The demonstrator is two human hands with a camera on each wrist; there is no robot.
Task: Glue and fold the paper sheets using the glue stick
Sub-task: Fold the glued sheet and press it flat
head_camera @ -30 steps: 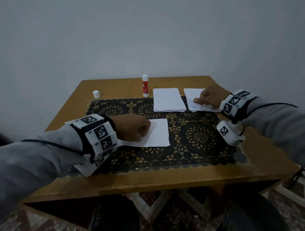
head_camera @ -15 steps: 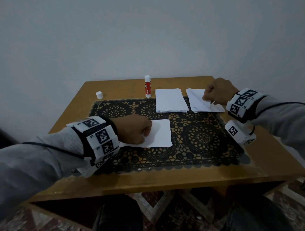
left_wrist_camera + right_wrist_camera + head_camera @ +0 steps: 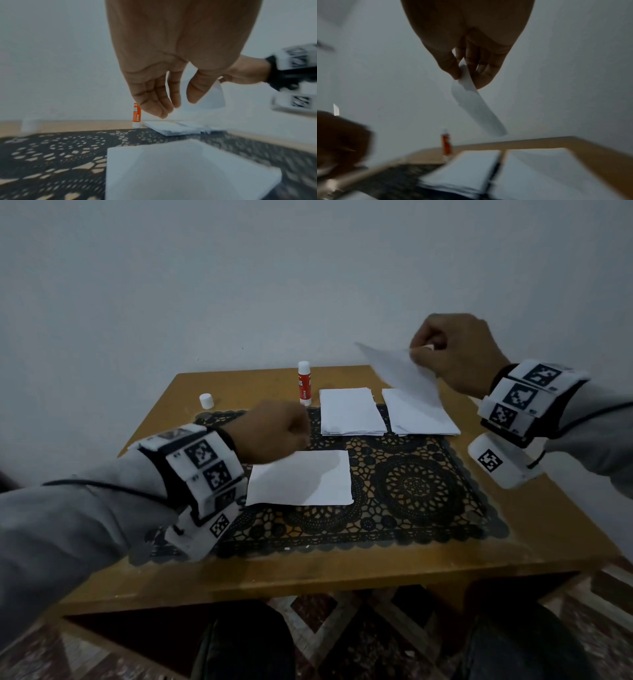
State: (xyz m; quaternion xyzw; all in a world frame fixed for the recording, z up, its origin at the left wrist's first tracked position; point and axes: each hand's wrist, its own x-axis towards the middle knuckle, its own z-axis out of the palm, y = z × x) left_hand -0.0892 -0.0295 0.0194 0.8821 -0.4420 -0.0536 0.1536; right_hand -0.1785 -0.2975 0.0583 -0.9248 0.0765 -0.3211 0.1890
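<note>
My right hand pinches a white paper sheet by its edge and holds it in the air above the right paper stack; the pinch shows between thumb and fingers. A second stack lies to its left. One folded sheet lies on the black lace mat. My left hand hovers above that sheet's far left corner, fingers loosely curled and holding nothing. The red and white glue stick stands upright behind the mat, uncapped, its cap apart to the left.
The wooden table stands against a plain wall. Bare wood runs along the front edge and at the right side. My knees show under the front edge.
My right hand has lifted one sheet off the right stack up into the air. My left hand has come off the folded sheet and risen toward the glue stick.
</note>
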